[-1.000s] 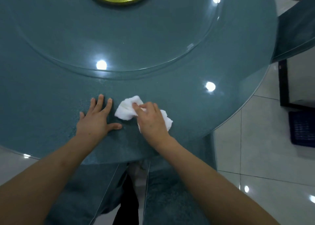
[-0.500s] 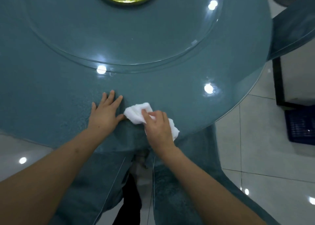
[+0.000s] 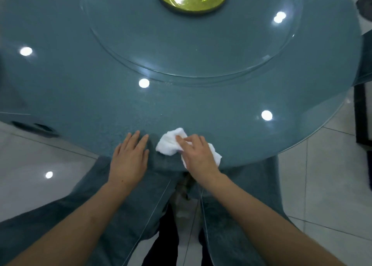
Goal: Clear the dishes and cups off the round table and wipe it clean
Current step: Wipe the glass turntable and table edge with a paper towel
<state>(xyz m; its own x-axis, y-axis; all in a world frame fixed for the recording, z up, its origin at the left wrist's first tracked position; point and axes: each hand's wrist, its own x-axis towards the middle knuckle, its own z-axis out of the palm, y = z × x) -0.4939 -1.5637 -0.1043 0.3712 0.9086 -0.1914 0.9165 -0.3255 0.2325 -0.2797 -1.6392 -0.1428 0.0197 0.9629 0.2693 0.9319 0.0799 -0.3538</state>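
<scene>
From the head camera I look down on the round table [image 3: 84,96], its blue-green glass top filling most of the view. My right hand [image 3: 198,155] lies on a crumpled white cloth [image 3: 171,143] near the table's near edge; its fingers are bent over the cloth and press it against the glass, with part of the cloth bunched out past the fingertips toward the left and another part showing behind the heel of the hand on the right. My left hand [image 3: 129,157] rests flat on the glass just beside the cloth, fingers straight and close together, holding nothing; a narrow strip of bare glass separates its fingers from the cloth. Beyond both sets of fingertips sits a raised glass turntable [image 3: 201,50], and at its far middle, well apart from my hands, a yellow hub [image 3: 193,0] with a metal cap. Bright round light reflections dot the glass. Below my wrists the table's frosted glass legs [image 3: 128,205] slant down to a pale tiled floor [image 3: 322,185]. To the right of my right hand, past the table edge, a black frame [image 3: 360,116] stands on the tiles.
</scene>
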